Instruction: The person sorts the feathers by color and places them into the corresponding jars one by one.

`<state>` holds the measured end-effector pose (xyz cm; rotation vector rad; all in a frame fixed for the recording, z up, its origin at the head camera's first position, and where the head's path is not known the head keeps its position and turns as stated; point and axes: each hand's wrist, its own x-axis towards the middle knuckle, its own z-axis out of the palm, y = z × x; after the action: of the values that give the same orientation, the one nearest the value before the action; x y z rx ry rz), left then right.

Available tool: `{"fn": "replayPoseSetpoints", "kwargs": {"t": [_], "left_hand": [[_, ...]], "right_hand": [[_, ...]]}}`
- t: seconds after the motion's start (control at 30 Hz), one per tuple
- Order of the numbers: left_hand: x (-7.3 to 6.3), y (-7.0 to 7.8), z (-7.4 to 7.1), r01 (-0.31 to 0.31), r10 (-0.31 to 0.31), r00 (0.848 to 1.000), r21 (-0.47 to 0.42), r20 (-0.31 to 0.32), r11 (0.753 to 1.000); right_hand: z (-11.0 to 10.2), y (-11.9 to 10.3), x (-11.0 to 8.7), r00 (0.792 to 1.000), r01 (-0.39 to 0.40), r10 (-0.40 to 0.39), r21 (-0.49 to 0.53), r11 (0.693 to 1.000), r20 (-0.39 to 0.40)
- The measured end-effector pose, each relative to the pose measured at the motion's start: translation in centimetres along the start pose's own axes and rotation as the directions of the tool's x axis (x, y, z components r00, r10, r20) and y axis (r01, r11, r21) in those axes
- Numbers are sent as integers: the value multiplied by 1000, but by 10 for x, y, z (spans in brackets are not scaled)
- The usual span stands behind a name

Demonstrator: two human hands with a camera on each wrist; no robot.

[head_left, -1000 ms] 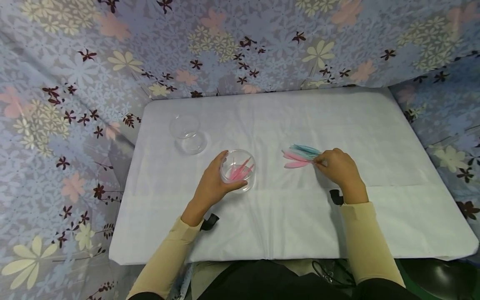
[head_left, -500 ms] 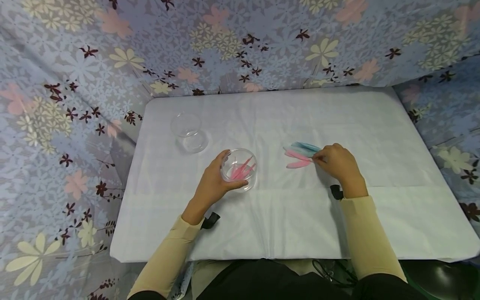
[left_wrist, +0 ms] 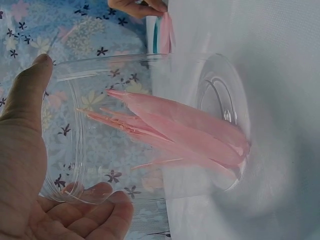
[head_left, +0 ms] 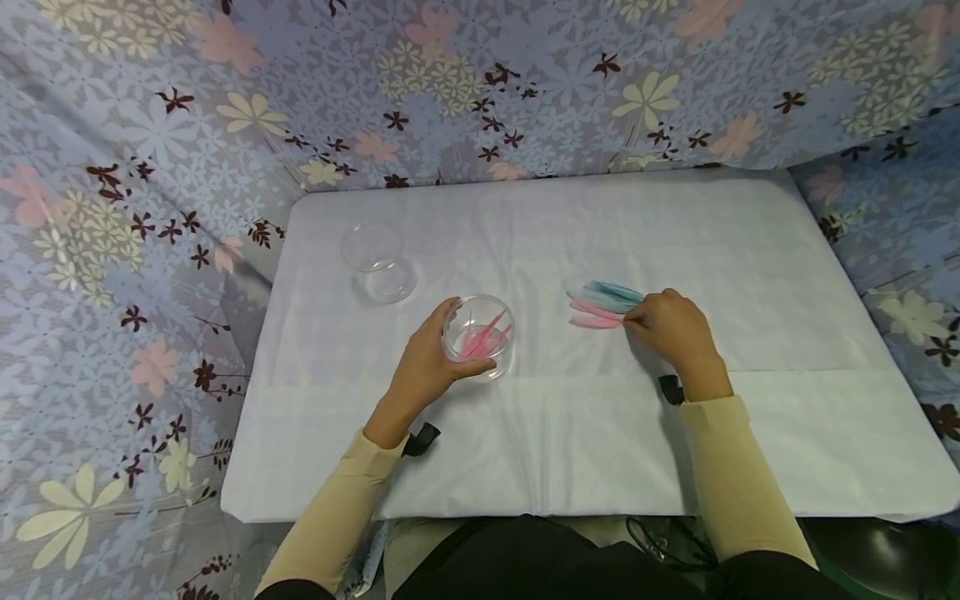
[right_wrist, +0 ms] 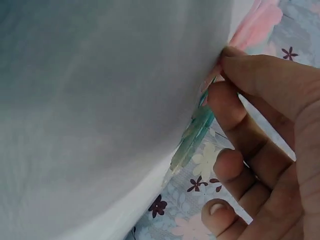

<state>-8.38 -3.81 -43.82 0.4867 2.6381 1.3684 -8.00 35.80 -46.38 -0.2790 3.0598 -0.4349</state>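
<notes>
In the head view my left hand [head_left: 427, 362] holds a clear cup [head_left: 504, 367] by its rim, thumb on the near side. Several pink feathers [left_wrist: 175, 120] stand tilted inside the cup, quill ends up. The cup's base touches the white tablecloth. To the right, my right hand [head_left: 671, 329] pinches a pink feather [head_left: 594, 322] near its quill end between thumb and forefinger. Other pink feathers and teal feathers [head_left: 611, 293] lie fanned beside it on the cloth. The right wrist view shows the teal feathers [right_wrist: 192, 135] just past my fingertips; the pinched quill itself is mostly hidden.
A second clear cup [head_left: 390, 283] stands toward the back left of the table [head_left: 750, 275]. Floral cloth [head_left: 555, 92] hangs behind the table and at both sides. A dark round object [head_left: 885, 550] sits below the table's front right edge.
The nearest pink feather has shifted slightly away from me, closer to the other feathers, with my right hand at its end. My left hand and the cup have hardly moved.
</notes>
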Motion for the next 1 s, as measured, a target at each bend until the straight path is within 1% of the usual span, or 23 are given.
{"fn": "replayPoseSetpoints", "kwargs": {"t": [0.13,0.2,0.3,0.43,0.5,0.57,0.63,0.73,0.87,0.97,1.0], "left_hand": [[-2,-1,0,16,-16,1000,0,4,1000],[-3,-1,0,16,-16,1000,10,4,1000],[-3,-1,-1,9,-9,1000,18,-7,1000],[-1,0,-2,0,0,1000,15,-10,1000],[0,0,-2,-2,2,1000,14,-4,1000],[1,0,-2,-4,4,1000,17,1,1000],[2,0,-2,-2,2,1000,20,-2,1000],[2,0,-2,1,-1,1000,27,-3,1000],[2,-1,-2,3,-4,1000,32,6,999],[2,0,-2,3,-3,1000,27,7,1000],[2,0,-2,3,-3,1000,26,4,1000]], "right_hand": [[-7,-5,-3,1000,-5,5,-23,1000,-16],[-13,-9,-5,999,-9,8,-26,1000,-47],[-27,-17,-5,994,1,-3,-21,1000,-114],[-48,-31,-3,982,44,-49,-33,998,-184],[-57,-39,-2,972,83,-92,-50,995,-217],[-64,-49,1,955,140,-151,-60,988,-256],[-69,-63,4,933,210,-219,-62,976,-285],[-73,-88,10,895,326,-326,-53,944,-303],[-77,-123,18,841,463,-455,-45,885,-294],[-78,-146,26,802,537,-533,-66,841,-268],[-77,-152,29,795,553,-552,-76,830,-253]]}}
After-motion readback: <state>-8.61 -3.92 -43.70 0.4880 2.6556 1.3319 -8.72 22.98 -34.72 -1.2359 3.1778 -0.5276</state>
